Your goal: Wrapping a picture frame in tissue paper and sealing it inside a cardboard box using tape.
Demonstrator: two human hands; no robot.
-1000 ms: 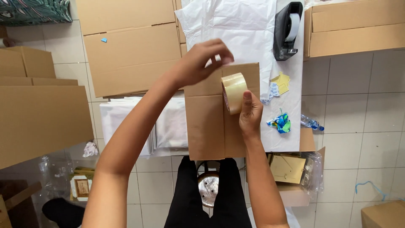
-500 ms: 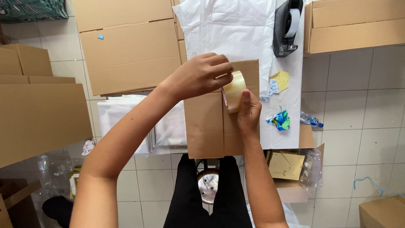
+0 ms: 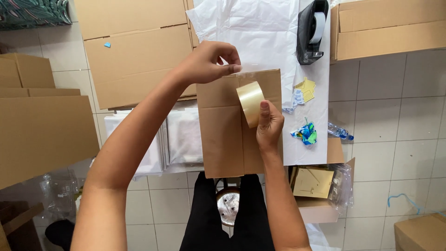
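The right hand (image 3: 269, 124) is gripping a tape roll (image 3: 251, 103) on the cardboard box (image 3: 223, 135); the left hand (image 3: 209, 62) is pinching its clear tape end (at twelve o'clock), above a tiled floor (image 3: 399, 121).

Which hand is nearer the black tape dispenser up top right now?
Left, though narrowly. The left hand pinches the tape end at the box's top edge, level with the black tape dispenser. The right hand holds the tape roll lower down, farther below it.

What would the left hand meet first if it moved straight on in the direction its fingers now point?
Probably the top edge of the flat cardboard box, then the white plastic sheet beyond. The left hand pinches the clear tape end there, fingers pointing right; depth is unclear.
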